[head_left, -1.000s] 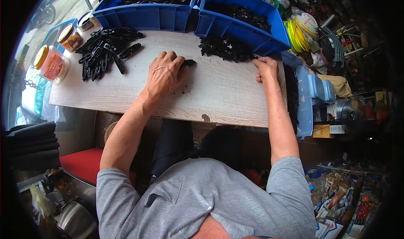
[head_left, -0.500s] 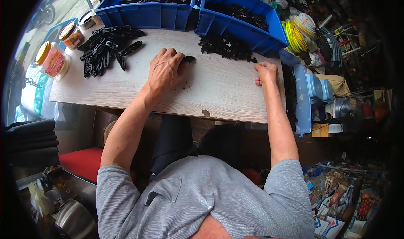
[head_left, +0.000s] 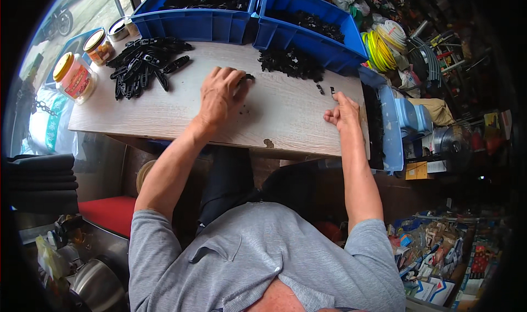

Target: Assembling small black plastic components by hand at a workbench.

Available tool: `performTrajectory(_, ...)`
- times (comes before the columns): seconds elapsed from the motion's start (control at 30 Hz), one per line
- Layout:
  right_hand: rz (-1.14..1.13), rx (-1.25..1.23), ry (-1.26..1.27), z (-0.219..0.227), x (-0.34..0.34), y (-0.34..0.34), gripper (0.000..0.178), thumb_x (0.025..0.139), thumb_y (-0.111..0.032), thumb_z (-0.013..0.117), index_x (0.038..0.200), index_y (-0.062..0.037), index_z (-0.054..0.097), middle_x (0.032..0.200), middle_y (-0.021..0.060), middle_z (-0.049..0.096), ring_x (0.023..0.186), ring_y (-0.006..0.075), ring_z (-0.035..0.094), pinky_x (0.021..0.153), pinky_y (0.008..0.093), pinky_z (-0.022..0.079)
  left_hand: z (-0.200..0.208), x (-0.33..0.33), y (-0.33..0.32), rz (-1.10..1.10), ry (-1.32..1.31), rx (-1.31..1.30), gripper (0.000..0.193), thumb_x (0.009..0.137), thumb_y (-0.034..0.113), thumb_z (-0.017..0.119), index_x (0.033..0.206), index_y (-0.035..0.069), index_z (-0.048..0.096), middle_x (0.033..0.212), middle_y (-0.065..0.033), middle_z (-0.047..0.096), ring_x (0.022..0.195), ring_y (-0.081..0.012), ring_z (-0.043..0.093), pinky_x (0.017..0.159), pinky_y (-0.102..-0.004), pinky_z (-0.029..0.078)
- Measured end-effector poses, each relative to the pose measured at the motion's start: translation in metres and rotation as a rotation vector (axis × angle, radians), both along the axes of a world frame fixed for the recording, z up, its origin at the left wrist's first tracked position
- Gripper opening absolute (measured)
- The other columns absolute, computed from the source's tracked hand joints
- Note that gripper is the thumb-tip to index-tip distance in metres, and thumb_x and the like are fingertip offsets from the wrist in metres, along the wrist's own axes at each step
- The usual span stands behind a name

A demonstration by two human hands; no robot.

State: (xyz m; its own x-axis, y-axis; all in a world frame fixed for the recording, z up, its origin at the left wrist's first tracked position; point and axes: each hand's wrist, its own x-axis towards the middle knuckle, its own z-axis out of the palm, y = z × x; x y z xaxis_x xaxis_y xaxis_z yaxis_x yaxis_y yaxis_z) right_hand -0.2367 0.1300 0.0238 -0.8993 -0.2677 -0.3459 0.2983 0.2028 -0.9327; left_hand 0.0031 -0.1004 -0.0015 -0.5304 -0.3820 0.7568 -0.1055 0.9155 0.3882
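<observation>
My left hand is over the middle of the table, its fingers curled round a dark plastic part, mostly hidden by the hand. Farther right, my right hand is partly closed, with a small black plastic piece at its fingertips. A similar loose piece lies just left of it. Beyond them is a pile of small black pieces. To the left lies a heap of long black plastic parts.
Two blue bins holding black parts stand along the table's far edge. Jars with yellow lids are at the left. A light blue tray adjoins the right edge. Dark crumbs lie beside my left hand.
My right hand has drawn back slightly toward me from the pile's edge, and two small black pieces now lie apart from the pile. The left hand stays nearly in place, still round its part.
</observation>
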Motion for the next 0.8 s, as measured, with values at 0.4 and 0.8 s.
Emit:
performTrajectory(0.4, 0.53, -0.246, -0.184, -0.001, 0.075, 0.001, 0.021, 0.086, -0.026, 0.062, 0.079, -0.0066, 0.059, 0.048, 0.0053, 0.047, 0.042, 0.0238, 0.056, 0.05, 0.0457, 0.058, -0.008, -0.049, 0.099, -0.538, 0.105, 0.829, 0.024, 0.091, 0.006, 0.064, 0.114, 0.001, 0.067, 0.108, -0.0114, 0.069, 0.092, -0.0166, 0.066, 0.074, -0.029, 0.057)
performTrajectory(0.8, 0.445, -0.37, -0.043, -0.006, 0.099, -0.006, 0.026, 0.087, -0.025, 0.071, 0.102, -0.0055, 0.061, 0.05, 0.0029, 0.049, 0.042, 0.0167, 0.053, 0.049, 0.0398, 0.057, -0.001, -0.035, 0.092, -0.594, 0.114, 1.61, 0.015, 0.093, 0.011, 0.066, 0.098, -0.003, 0.067, 0.083, -0.0085, 0.068, 0.071, -0.0146, 0.067, 0.067, -0.0267, 0.057)
